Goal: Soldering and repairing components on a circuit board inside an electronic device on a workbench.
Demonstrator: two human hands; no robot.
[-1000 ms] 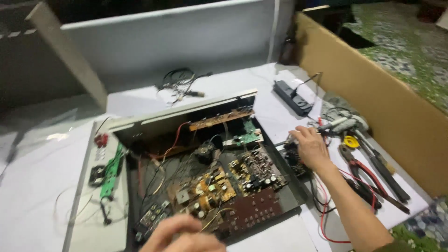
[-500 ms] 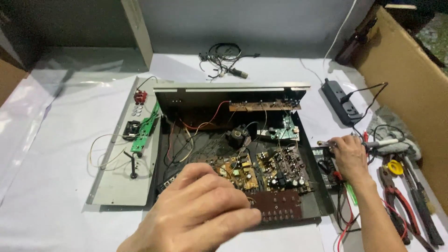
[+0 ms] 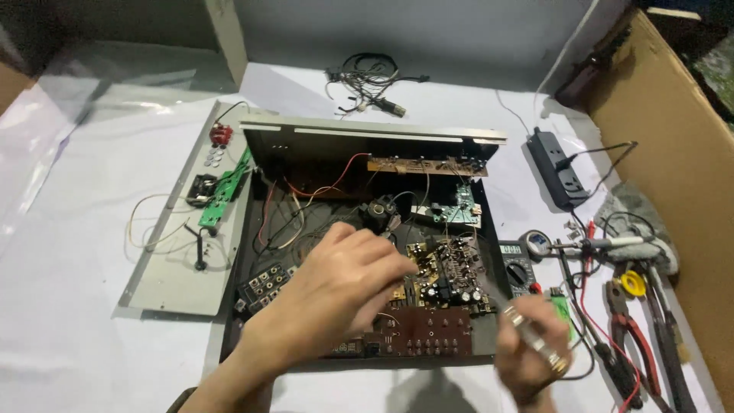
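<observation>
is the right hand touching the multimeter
Apart. In the head view the right hand, blurred and holding a slim tool, sits below the multimeter, with bare chassis edge between them.

Brown circuit board (image 3: 432, 334); (green) board (image 3: 225, 191)

My left hand (image 3: 336, 287) hides the circuit boards (image 3: 447, 279) beneath it. My right hand (image 3: 531, 344) is motion-blurred, its slim metal tool (image 3: 527, 329) unidentifiable. Pliers (image 3: 638, 344) run off the bottom edge.

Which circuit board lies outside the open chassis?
The narrow green circuit board on the detached grey metal panel, left of the chassis; the brown, dark red and small green boards all sit inside it.
</observation>
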